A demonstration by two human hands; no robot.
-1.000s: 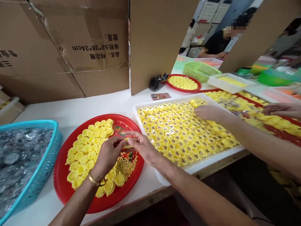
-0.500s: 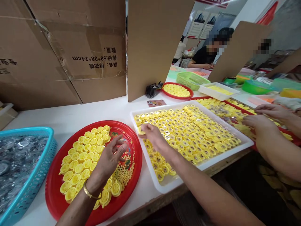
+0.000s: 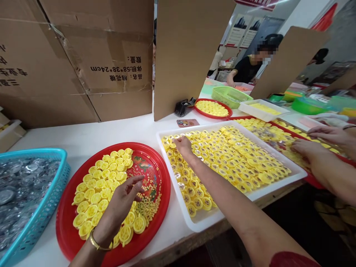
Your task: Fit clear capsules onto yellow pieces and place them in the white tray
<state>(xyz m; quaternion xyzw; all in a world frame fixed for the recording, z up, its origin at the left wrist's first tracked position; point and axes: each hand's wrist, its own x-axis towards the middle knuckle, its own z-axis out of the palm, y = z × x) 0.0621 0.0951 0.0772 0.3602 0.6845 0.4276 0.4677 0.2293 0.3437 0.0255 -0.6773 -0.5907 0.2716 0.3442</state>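
Note:
My left hand hovers over the round red tray, fingers loosely curled and apart, holding nothing. Rows of small yellow caps lie on that tray beside tiny yellow beads. My right hand reaches to the far left corner of the white tray, fingertips pinched down among the filled yellow caps. What the fingers pinch is hidden.
A blue basket of clear shiny pieces stands at the left. Cardboard boxes wall the back. Another person's hands work over a red tray at the right. A green basket, a small red plate and a black tape dispenser stand further back.
My hands met over the red tray a second ago, then parted. My right hand carried a cap to the white tray's far left corner. My left hand stayed over the red tray.

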